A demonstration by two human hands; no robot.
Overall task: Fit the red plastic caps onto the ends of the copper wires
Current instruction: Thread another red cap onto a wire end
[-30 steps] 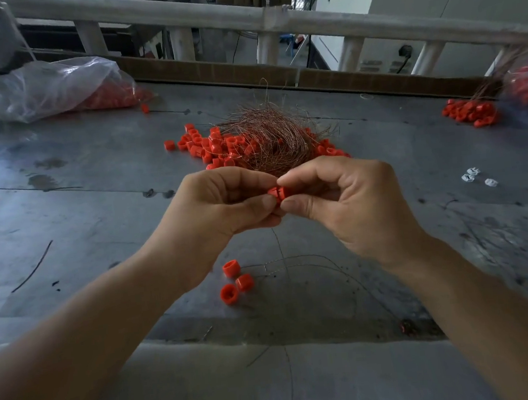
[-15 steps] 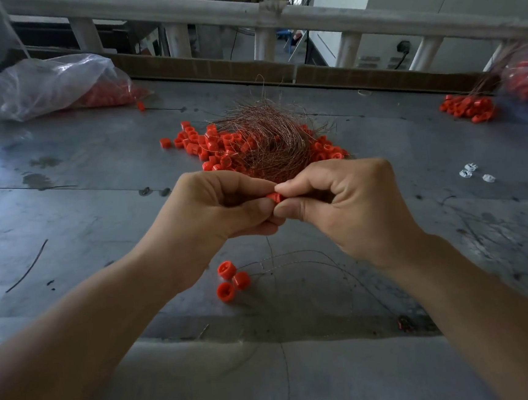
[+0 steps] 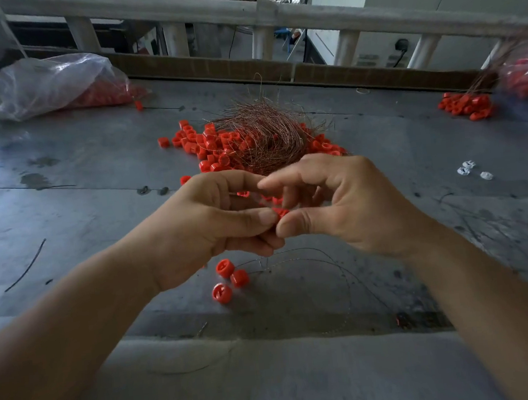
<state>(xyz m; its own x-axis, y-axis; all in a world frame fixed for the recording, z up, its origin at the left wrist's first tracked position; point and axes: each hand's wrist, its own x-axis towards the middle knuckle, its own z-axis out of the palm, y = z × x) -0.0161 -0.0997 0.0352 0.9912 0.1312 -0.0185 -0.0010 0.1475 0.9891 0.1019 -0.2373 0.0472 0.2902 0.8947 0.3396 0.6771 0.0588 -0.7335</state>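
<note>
While both thumbs meet at centre, a cap (image 3: 280, 212) is pinched between the left hand (image 3: 214, 226) and right hand (image 3: 349, 205), each gripping it, the right forefinger lifted. At 6 o'clock from it lie three loose caps (image 3: 228, 278) on the table (image 3: 82, 215); at 12 o'clock, tangled wires (image 3: 266, 132) over a heap (image 3: 206, 141) of caps.

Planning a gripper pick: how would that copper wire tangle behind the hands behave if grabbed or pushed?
Probably floppy: the copper wire tangle is thin strands curling loosely, with stray ends sticking up. Likely light for its bulk, with gaps between strands. A push may drag the red caps along, since strands lie over them.
</note>
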